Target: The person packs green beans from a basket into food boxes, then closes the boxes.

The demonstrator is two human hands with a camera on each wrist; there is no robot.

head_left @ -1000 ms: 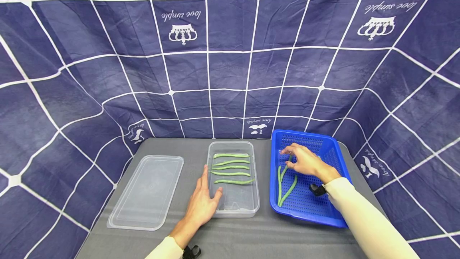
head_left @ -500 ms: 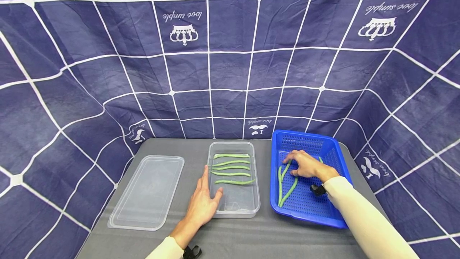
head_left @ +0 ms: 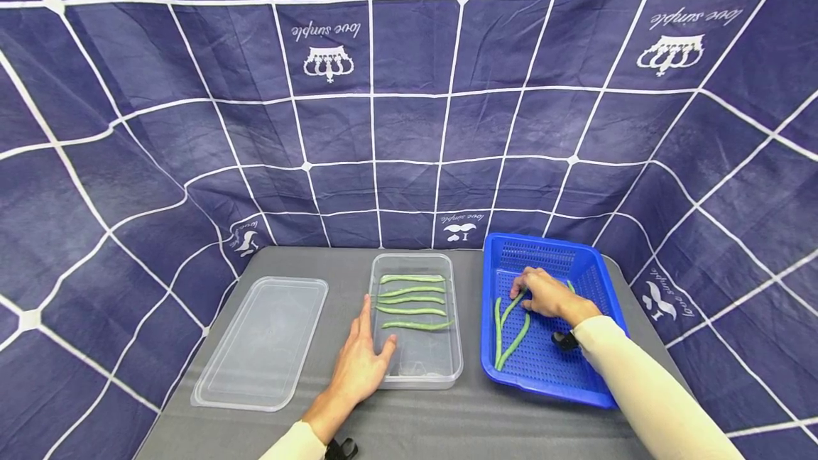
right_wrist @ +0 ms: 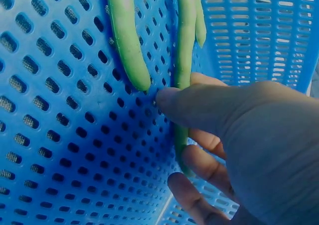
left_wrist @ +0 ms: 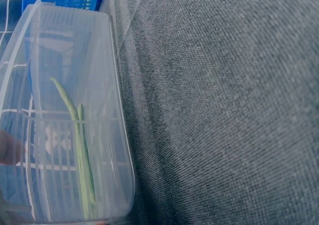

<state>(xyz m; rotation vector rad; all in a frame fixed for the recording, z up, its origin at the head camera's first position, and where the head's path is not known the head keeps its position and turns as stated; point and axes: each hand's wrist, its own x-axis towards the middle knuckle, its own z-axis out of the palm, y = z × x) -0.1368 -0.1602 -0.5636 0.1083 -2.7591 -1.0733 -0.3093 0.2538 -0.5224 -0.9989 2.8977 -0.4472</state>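
Observation:
Inside the blue plastic basket point(head_left: 543, 390), my right hand point(head_left: 543, 294) pinches a green bean point(right_wrist: 185, 41) between thumb and fingers. Two more green beans lie close by on the basket floor, one of them this long bean point(head_left: 515, 343). My left hand point(head_left: 359, 360) rests against the left side of a clear plastic container point(head_left: 418, 355), fingers extended along it and thumb over its rim. Several beans point(head_left: 415, 326) lie crosswise in rows in that container's far half. Through the container wall in the left wrist view, a bean point(left_wrist: 79, 155) shows.
A clear flat lid point(head_left: 262, 346) lies on the grey table cover point(head_left: 447, 421) to the left of the container. Partly behind my right wrist, another bean tip point(head_left: 571, 287) shows in the basket. A blue checked cloth point(head_left: 409, 126) hangs behind and at the sides.
My right hand has moved slightly right and down within the basket, and its fingers have closed on a bean. The left hand stays at the container.

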